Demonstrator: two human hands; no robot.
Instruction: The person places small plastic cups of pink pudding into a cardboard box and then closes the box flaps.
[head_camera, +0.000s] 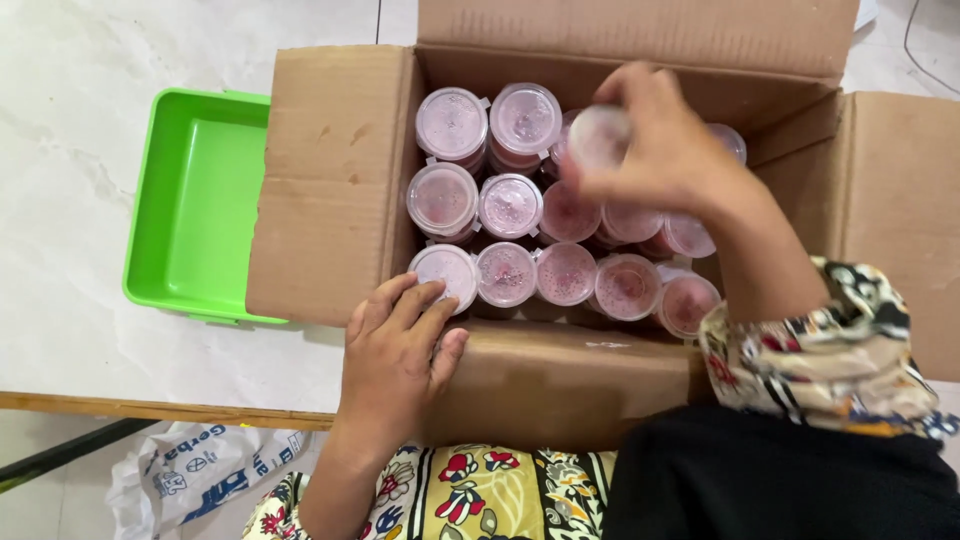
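Observation:
An open cardboard box (330, 180) stands on a pale table and holds several small clear cups with pinkish contents and plastic lids (510, 205). My right hand (665, 150) is over the box's far right part, shut on one lidded cup (598, 135), blurred by motion. My left hand (395, 345) rests on the box's near left corner, fingers touching the lid of the nearest left cup (448, 270) and the box's front flap. Some cups are hidden under my right hand.
An empty bright green plastic tray (195, 205) lies left of the box, partly under its left flap. The table's wooden front edge (150, 408) runs below it. A white printed plastic bag (195, 468) lies on the floor at lower left.

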